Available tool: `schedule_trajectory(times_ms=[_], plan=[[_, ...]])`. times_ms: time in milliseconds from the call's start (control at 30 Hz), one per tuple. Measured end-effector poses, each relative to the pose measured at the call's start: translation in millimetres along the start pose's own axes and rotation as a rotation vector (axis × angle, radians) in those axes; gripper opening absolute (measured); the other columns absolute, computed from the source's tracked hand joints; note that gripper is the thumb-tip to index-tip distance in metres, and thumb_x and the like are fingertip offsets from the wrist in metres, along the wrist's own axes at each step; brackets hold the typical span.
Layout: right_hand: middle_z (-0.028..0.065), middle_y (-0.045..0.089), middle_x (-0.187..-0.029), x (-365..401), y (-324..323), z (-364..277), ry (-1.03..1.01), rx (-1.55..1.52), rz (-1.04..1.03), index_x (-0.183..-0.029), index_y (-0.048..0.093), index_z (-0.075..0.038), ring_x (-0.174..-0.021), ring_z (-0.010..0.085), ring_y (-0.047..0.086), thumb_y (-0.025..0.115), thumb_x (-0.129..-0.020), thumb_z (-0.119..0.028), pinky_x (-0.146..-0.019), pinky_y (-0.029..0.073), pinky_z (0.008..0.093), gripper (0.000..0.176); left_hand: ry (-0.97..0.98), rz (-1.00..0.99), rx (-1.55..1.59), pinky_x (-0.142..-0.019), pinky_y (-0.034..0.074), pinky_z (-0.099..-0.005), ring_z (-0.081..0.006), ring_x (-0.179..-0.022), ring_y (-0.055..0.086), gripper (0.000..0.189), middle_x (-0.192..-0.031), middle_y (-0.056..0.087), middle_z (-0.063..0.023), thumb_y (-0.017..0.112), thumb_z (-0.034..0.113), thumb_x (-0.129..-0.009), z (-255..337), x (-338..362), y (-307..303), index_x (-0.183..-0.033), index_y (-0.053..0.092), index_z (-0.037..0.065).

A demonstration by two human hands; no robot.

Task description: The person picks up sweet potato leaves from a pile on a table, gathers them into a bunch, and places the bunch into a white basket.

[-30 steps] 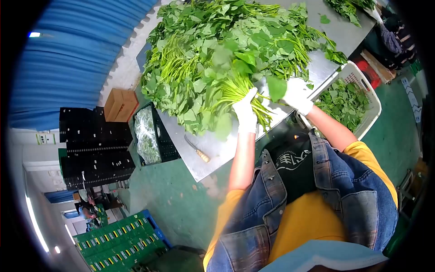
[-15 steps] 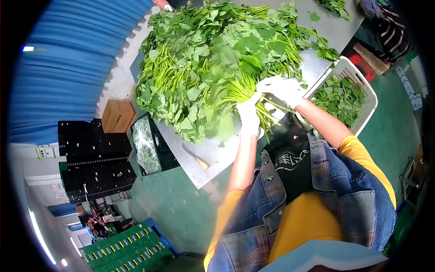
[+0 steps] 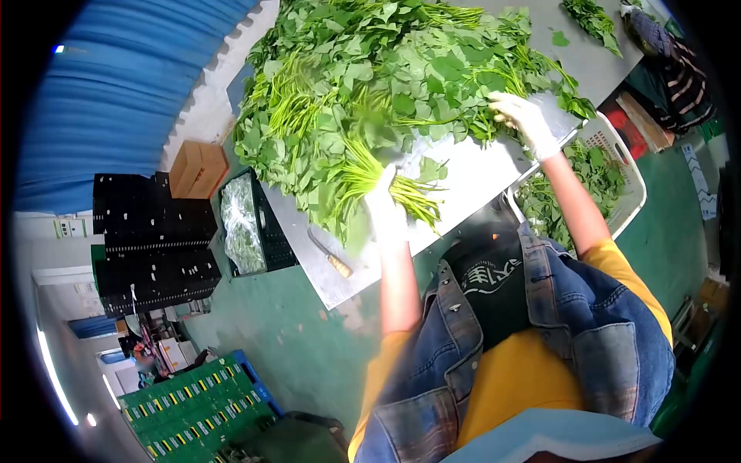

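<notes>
My left hand [image 3: 384, 204], in a white glove, is closed around a bunch of green stems [image 3: 363, 171] at the near edge of the leaf pile. The cut ends stick out to the right of it. My right hand [image 3: 523, 122], also gloved, is at the right side of the large heap of leafy greens [image 3: 432, 69], fingers apart, with nothing visible in it. On the metal table [image 3: 480, 179] a loose leaf lies between the hands. A curved knife with a wooden handle [image 3: 340, 266] rests near the table's front corner.
A white basket [image 3: 634, 181] of greens stands at the right. Left of the table are a dark crate [image 3: 279, 245] with a plastic-wrapped bundle, a cardboard box [image 3: 198, 169] and stacked black crates [image 3: 154, 247]. A person in striped clothing [image 3: 691, 81] is at the upper right.
My left hand has moved left with the bunch. My right hand has let go of the stems and moved up and right to the pile, its fingers spread. The view has shifted slightly.
</notes>
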State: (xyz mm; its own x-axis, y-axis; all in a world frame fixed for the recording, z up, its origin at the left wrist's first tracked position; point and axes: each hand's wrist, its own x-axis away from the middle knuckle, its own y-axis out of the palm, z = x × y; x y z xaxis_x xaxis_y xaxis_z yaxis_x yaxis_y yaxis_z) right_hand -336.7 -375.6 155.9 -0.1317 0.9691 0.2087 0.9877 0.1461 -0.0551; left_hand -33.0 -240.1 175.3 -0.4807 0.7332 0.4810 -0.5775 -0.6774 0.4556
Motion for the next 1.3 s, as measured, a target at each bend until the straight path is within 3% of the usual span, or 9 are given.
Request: schedule_trajectory(times_ms=[100,333,467,533,667,733,800,867,1300], plan=[[0.0126,0.066,-0.099,-43.0,62.4,23.5,-0.636,0.522,-0.069,-0.104,0.066,-0.006,-0.083,0.0271,0.063,0.058,-0.082,-0.02,-0.077,0.049,0.0333,0.027,-0.188,-0.074,0.057,-0.063,0.053,-0.031,-0.0211,-0.073,0.061,0.024,-0.091,0.06,-0.0108,0.068,-0.006,-0.076,-0.8,-4.6,-18.5,-0.098,0.058,-0.002],[0.0168,0.064,-0.074,-76.9,122.0,62.8,-0.714,1.68,-0.152,-0.075,0.067,-0.003,-0.07,0.0292,0.066,0.057,-0.071,-0.005,-0.061,0.051,0.0371,0.011,-0.003,0.15,0.006,-0.059,0.053,-0.0282,-0.0188,-0.066,0.06,0.025,-0.087,0.06,-0.0097,0.069,-0.005,-0.076,12.9,29.6,-14.4,-0.098,0.057,-0.001],[0.0154,0.066,-0.078,-64.8,121.4,39.0,-0.677,1.552,-0.117,-0.076,0.07,-0.005,-0.07,0.0291,0.065,0.061,-0.073,-0.014,-0.062,0.051,0.037,0.012,0.001,0.222,-0.06,-0.057,0.051,-0.0263,-0.0174,-0.065,0.06,0.02,-0.081,0.061,-0.0081,0.071,-0.004,-0.075,16.5,39.5,-18.1,-0.091,0.06,-0.002],[0.014,0.066,-0.078,-35.3,114.9,4.0,-0.459,0.96,-0.236,-0.081,0.071,-0.007,-0.07,0.0286,0.065,0.065,-0.074,-0.021,-0.063,0.05,0.0367,0.017,0.026,0.18,0.127,-0.056,0.05,-0.0256,-0.0169,-0.065,0.06,0.017,-0.078,0.062,-0.0071,0.071,-0.005,-0.075,-21.3,-1.2,-54.8,-0.088,0.061,-0.001],[0.0138,0.067,-0.077,13.6,110.8,-25.7,-0.17,0.355,-0.324,-0.085,0.071,-0.003,-0.069,0.026,0.063,0.067,-0.074,-0.021,-0.067,0.048,0.0335,0.021,0.462,0.102,-0.55,-0.058,0.049,-0.0251,-0.0168,-0.066,0.06,0.015,-0.079,0.062,-0.0073,0.07,-0.004,-0.076,-33.1,1.5,-35.6,-0.088,0.061,0.0],[0.0135,0.067,-0.081,34.8,104.8,-33.2,-0.272,0.336,-0.325,-0.085,0.07,-0.003,-0.072,0.0276,0.063,0.067,-0.07,-0.017,-0.067,0.049,0.0342,0.02,0.077,0.166,0.217,-0.062,0.05,-0.0274,-0.0173,-0.066,0.061,0.018,-0.08,0.062,-0.0075,0.07,-0.004,-0.075,-27.2,2.5,-17.6,-0.09,0.061,-0.001],[0.0122,0.066,-0.089,58.6,93.9,-35.3,-0.946,0.567,-0.293,-0.09,0.068,-0.004,-0.077,0.0296,0.062,0.064,-0.066,-0.013,-0.069,0.05,0.0361,0.025,0.049,0.054,0.158,-0.062,0.05,-0.027,-0.0169,-0.07,0.061,0.019,-0.08,0.062,-0.0078,0.07,-0.002,-0.075,-25.6,6.6,-6.8,-0.093,0.062,-0.002],[0.0116,0.065,-0.09,80.4,92.4,-43.4,-1.008,0.626,-0.241,-0.092,0.065,-0.006,-0.08,0.0316,0.061,0.061,-0.065,-0.012,-0.07,0.051,0.0382,0.027,-0.026,-0.062,0.168,-0.063,0.05,-0.028,-0.0166,-0.071,0.061,0.018,-0.08,0.062,-0.0067,0.069,0.0,-0.077,-21.3,11.8,7.8,-0.093,0.062,-0.003],[0.0117,0.064,-0.09,106.8,57.4,-64.5,-0.522,0.69,-0.39,-0.103,0.066,-0.006,-0.081,0.028,0.059,0.056,-0.086,-0.033,-0.074,0.047,0.0353,0.033,0.076,-0.291,-0.07,-0.066,0.048,-0.0264,-0.0131,-0.07,0.057,0.025,-0.083,0.062,-0.0047,0.072,-0.005,-0.071,-28.3,23.6,53.3,-0.094,0.063,0.0]])
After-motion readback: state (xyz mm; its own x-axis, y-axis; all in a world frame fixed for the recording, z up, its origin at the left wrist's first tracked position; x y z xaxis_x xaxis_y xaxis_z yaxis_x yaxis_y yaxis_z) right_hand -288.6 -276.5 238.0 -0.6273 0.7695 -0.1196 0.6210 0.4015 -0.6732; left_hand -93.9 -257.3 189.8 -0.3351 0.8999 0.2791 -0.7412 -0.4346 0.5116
